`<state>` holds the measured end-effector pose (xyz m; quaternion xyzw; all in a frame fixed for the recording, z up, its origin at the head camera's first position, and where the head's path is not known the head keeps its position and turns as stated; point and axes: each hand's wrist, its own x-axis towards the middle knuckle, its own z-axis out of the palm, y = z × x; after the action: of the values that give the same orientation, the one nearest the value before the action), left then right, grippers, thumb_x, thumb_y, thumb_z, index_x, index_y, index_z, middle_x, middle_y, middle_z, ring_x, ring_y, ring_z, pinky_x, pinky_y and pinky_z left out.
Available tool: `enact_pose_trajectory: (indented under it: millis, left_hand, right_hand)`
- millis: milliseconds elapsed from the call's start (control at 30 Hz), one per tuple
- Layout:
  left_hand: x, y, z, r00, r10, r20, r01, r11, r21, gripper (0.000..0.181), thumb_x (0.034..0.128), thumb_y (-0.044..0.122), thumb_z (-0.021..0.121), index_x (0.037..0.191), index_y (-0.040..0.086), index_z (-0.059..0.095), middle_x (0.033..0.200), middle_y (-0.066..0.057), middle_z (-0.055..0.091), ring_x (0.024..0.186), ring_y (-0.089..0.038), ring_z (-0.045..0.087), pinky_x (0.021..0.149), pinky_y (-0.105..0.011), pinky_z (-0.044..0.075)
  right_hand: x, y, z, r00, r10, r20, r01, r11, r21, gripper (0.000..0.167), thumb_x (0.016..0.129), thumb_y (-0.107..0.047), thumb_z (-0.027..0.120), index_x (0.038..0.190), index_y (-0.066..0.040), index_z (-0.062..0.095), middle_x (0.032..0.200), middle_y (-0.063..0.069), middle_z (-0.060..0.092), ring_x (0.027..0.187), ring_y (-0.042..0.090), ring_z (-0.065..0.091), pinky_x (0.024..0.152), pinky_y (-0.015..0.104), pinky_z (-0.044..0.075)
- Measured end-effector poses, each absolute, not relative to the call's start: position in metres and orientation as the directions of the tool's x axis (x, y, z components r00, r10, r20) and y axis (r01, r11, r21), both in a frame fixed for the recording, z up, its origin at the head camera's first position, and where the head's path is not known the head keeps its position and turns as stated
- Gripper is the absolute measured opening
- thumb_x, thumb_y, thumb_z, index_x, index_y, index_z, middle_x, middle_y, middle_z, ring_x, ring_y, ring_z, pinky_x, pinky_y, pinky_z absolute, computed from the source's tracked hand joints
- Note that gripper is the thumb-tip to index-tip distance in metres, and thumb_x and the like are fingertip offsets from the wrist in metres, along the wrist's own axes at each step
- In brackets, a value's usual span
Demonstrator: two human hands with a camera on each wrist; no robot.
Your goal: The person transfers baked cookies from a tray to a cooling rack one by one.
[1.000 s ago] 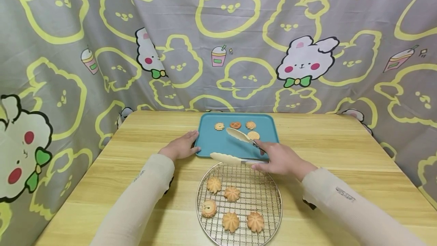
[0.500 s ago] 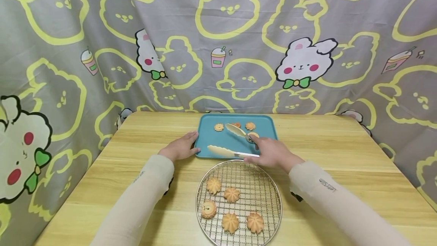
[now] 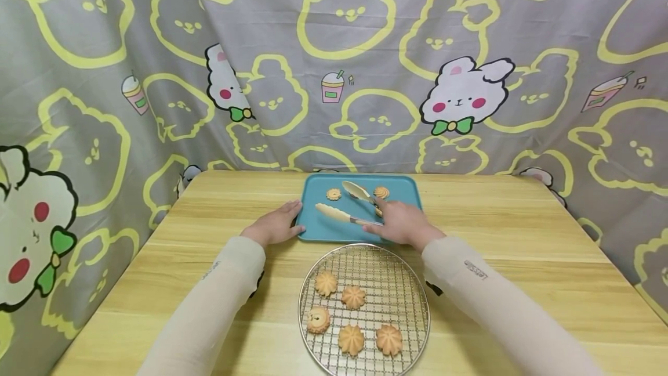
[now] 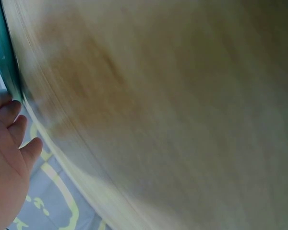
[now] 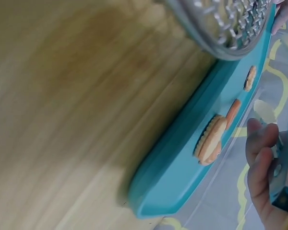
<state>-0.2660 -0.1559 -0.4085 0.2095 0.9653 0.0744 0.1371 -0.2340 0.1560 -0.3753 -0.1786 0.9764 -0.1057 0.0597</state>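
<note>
My right hand point(image 3: 404, 224) grips tongs point(image 3: 333, 212) with pale, scalloped tips, spread apart above the blue tray point(image 3: 311, 197). The upper tip covers most of a brown cookie on the tray. A ring-like cookie point(image 3: 334, 194) lies to its left and a swirled cookie point(image 3: 381, 192) to its right. Another round cookie is mostly hidden by my right fingers. In the right wrist view, a thick cookie point(image 5: 212, 139) stands out near the tray's end. My left hand point(image 3: 275, 225) rests at the tray's left edge with its fingers extended; part of it shows in the left wrist view.
In front of the tray stands a round wire cooling rack point(image 3: 402, 283) bearing several flower-shaped cookies point(image 3: 351, 339) and a ring-shaped one point(image 3: 318, 320). Everything sits on a wooden table point(image 3: 501, 219). A patterned curtain point(image 3: 376, 149) hangs behind and at both sides.
My right hand has moved left and slightly away from me, carrying the tongs from the tray's front edge to over the tray. The left hand stays put.
</note>
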Motion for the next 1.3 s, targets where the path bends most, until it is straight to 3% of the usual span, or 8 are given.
enact_pose_trajectory:
  millis: [267,800,1100,1300]
  left_hand:
    - [-0.267,-0.155,-0.408,-0.878,0.417,-0.234,0.377,0.905,0.197,0.074,0.0995,0.044,0.046,0.153,0.005,0.014,0.158,-0.011,0.012,0.144,-0.028,0.011,0.114,-0.043,0.019]
    - [-0.265,-0.152,-0.405,-0.876,0.421,-0.236,0.380,0.903,0.200,0.073,0.0996,0.042,0.047,0.153,0.004,0.014,0.158,-0.011,0.012,0.144,-0.028,0.011,0.114,-0.043,0.019]
    - [-0.263,-0.153,-0.404,-0.877,0.421,-0.233,0.379,0.902,0.205,0.072,0.0999,0.041,0.047,0.153,0.004,0.015,0.158,-0.012,0.013,0.143,-0.028,0.011,0.114,-0.043,0.019]
    - [-0.263,-0.154,-0.405,-0.877,0.421,-0.233,0.377,0.902,0.209,0.073,0.0998,0.041,0.047,0.153,0.004,0.014,0.158,-0.012,0.012,0.143,-0.028,0.011,0.114,-0.044,0.018]
  right_hand:
    - [-0.242,0.146,-0.372,-0.936,-0.336,-0.108,-0.307,0.926,-0.220,0.084,0.090,-0.059,0.054,0.149,-0.004,0.032,0.118,0.016,0.063,0.103,0.036,0.061,0.082,0.052,0.050]
    - [-0.251,0.132,-0.374,-0.949,-0.271,-0.163,-0.232,0.946,-0.227,0.079,0.092,-0.055,0.055,0.149,-0.007,0.031,0.131,0.018,0.056,0.113,0.040,0.054,0.092,0.055,0.045]
    - [-0.254,0.123,-0.371,-0.948,-0.258,-0.185,-0.224,0.957,-0.187,0.076,0.092,-0.053,0.055,0.150,-0.009,0.032,0.122,0.014,0.061,0.092,0.030,0.062,0.071,0.044,0.051]
    - [-0.254,0.122,-0.370,-0.949,-0.260,-0.181,-0.230,0.958,-0.172,0.071,0.093,-0.051,0.056,0.149,-0.011,0.036,0.100,0.008,0.065,0.076,0.022,0.058,0.063,0.039,0.048]
